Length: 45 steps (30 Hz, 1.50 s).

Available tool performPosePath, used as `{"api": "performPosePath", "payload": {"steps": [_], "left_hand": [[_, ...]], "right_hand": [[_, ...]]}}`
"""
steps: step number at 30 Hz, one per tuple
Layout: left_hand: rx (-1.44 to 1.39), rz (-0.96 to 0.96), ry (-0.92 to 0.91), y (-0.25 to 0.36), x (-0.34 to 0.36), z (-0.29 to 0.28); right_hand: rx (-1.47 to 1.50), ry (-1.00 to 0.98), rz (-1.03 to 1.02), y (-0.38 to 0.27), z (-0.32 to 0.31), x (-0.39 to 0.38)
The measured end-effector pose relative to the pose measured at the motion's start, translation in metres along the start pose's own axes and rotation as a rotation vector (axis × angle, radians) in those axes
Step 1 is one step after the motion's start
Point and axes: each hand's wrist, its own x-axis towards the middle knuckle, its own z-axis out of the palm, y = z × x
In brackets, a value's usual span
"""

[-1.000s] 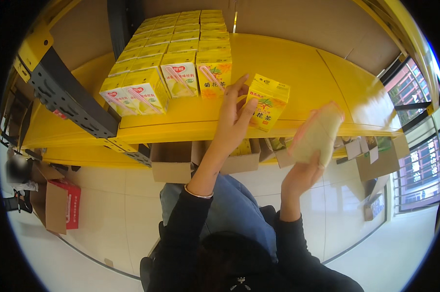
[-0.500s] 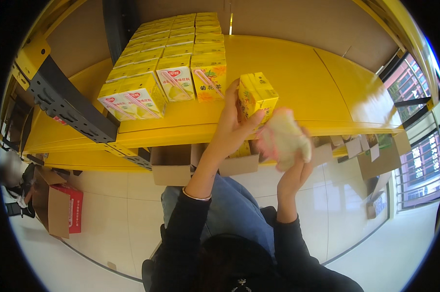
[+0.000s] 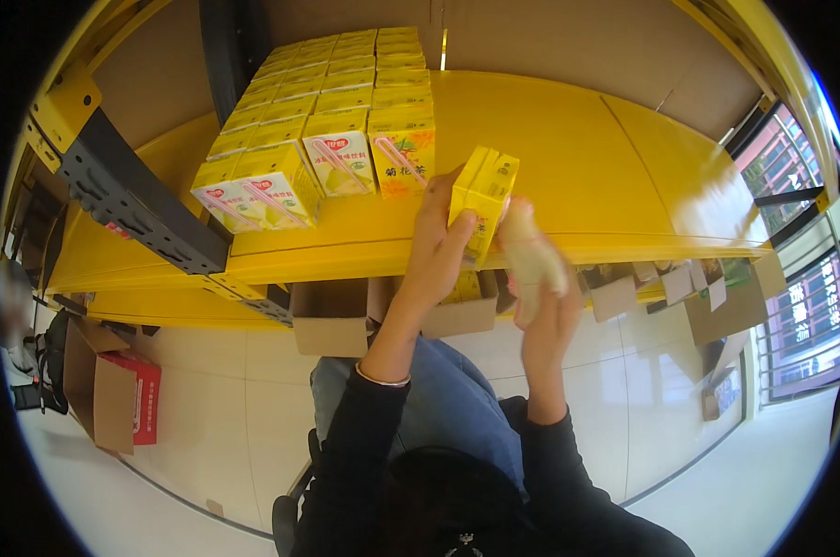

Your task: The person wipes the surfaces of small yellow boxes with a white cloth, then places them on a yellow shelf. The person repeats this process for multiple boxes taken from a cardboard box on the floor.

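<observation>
My left hand [image 3: 436, 243] is wrapped round a yellow drink carton [image 3: 485, 186], held tilted over the front edge of the yellow shelf [image 3: 559, 158]. In my right hand [image 3: 552, 311] is a pale pink-and-white cloth [image 3: 533, 258], bunched and blurred by motion, close against the carton's right side. To the left on the shelf stand several rows of similar cartons [image 3: 338, 153], packed tightly together; the front ones have straws fixed to their faces.
A black metal upright [image 3: 142, 200] rises at the left of the shelf. Below the shelf edge are open cardboard boxes [image 3: 332, 320]. A brown box [image 3: 114, 399] with a red side [image 3: 147, 399] sits on the floor at left. A window [image 3: 796, 306] is at right.
The carton has turned and shifted slightly left and down in my left hand. My right hand with the cloth has moved a little left, and the cloth looks more bunched.
</observation>
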Motion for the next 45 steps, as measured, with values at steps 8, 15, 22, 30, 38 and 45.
{"api": "performPosePath", "payload": {"steps": [8, 15, 22, 30, 38, 45], "left_hand": [[-0.322, -0.303, 0.138, 0.003, -0.002, 0.003], [-0.683, -0.315, 0.444, 0.003, -0.031, 0.015], [-0.201, -0.007, 0.393, 0.002, -0.041, 0.001], [-0.28, -0.163, 0.258, 0.009, -0.026, -0.037], [-0.193, -0.081, -0.039, 0.019, 0.0, -0.051], [0.573, 0.133, 0.252, 0.034, -0.006, -0.058]], "right_hand": [[0.082, 0.055, -0.233, -0.002, 0.047, 0.033], [0.435, 0.093, 0.358, -0.006, 0.051, -0.014], [0.747, 0.089, 0.443, -0.016, 0.061, -0.054], [0.522, 0.165, 0.271, -0.021, 0.018, -0.046], [0.273, -0.268, -0.15, -0.016, 0.045, 0.036], [0.018, -0.286, -0.156, 0.002, 0.056, 0.028]]}}
